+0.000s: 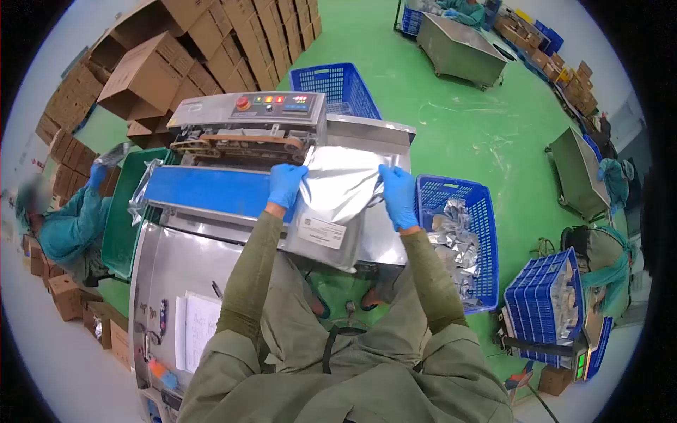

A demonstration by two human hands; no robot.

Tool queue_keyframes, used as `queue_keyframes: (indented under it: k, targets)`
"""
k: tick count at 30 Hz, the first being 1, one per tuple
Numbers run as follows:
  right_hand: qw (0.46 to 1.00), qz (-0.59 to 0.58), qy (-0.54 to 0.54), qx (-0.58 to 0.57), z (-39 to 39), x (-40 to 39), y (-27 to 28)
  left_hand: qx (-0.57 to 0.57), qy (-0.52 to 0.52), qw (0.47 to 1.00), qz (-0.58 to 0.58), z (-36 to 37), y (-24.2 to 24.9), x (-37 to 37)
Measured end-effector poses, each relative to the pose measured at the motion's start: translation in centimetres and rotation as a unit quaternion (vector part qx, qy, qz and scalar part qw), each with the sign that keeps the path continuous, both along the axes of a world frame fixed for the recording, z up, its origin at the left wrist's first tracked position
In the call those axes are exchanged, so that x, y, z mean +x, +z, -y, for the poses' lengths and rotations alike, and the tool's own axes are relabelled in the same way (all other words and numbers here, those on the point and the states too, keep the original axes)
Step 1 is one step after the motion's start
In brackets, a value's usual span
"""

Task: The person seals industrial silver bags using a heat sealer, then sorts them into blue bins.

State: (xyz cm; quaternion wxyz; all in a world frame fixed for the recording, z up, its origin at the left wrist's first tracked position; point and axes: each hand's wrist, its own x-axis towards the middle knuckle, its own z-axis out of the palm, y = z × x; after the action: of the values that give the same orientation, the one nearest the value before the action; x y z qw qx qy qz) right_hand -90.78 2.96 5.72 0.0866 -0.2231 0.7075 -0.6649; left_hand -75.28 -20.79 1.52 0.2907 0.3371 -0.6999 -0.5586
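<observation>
Pinching the silver foil bag by its top edge, left hand and right hand clamp tight.

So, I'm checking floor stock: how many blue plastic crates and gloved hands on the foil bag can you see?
Blue crates: 3 (behind the sealing machine, right of the bag, far right)
Hands on the foil bag: 2 (left, right)
Total: 5

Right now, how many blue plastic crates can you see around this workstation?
4, perhaps more hidden. One empty crate stands behind the sealing machine, one crate of foil pouches beside the right hand, one tilted crate lower right, one far crate top centre.
</observation>
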Motion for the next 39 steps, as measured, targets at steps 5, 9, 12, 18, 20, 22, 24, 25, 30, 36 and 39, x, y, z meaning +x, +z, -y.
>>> queue_keyframes:
  k: [5, 9, 12, 18, 20, 22, 24, 25, 30, 36, 39]
  targets:
    - [0.996, 0.085, 0.008, 0.019, 4.1, -0.3, -2.8, -0.028, 0.013, 0.999, 0.008, 4.7, -4.1, 0.1]
    - [0.998, 0.057, 0.01, 0.015, 6.9, -0.3, -3.7, -0.064, 0.016, 0.997, 0.045, 7.3, -4.3, 0.5]
    - [0.998, 0.048, 0.041, -0.019, 9.4, -0.4, -5.6, -0.125, 0.01, 0.99, 0.066, 9.9, -4.9, 1.7]
    - [0.977, -0.116, 0.158, 0.085, 12.2, -1.3, -6.6, 0.007, -0.023, 1.0, 0.002, 15.0, -4.0, 7.9]
    - [0.988, 0.077, 0.131, 0.024, 6.8, -3.2, -3.9, 0.041, -0.019, 0.999, -0.005, 20.2, -5.6, 14.7]
    - [1.0, -0.009, -0.005, 0.024, 1.2, -7.8, -7.9, -0.051, 0.084, 0.994, 0.05, 16.3, -2.4, 18.4]
    - [0.964, -0.046, -0.113, 0.237, -8.1, -14.4, -12.5, -0.152, 0.199, 0.952, 0.175, 8.3, 1.3, 22.2]
    - [0.927, -0.042, -0.122, 0.352, -11.9, -17.3, -17.2, -0.075, 0.238, 0.949, 0.193, 5.1, 1.9, 23.6]
    - [0.819, -0.141, -0.062, 0.553, -22.2, -19.9, -39.9, -0.114, 0.311, 0.877, 0.348, -3.1, -2.3, 31.5]
    - [0.862, -0.13, -0.09, 0.482, -20.3, -24.4, -33.8, -0.438, 0.273, 0.764, 0.389, -10.1, 0.6, 23.8]
    - [0.874, -0.206, -0.028, 0.44, -18.2, -23.2, -18.4, -0.365, 0.282, 0.854, 0.242, -11.0, -1.3, 23.0]
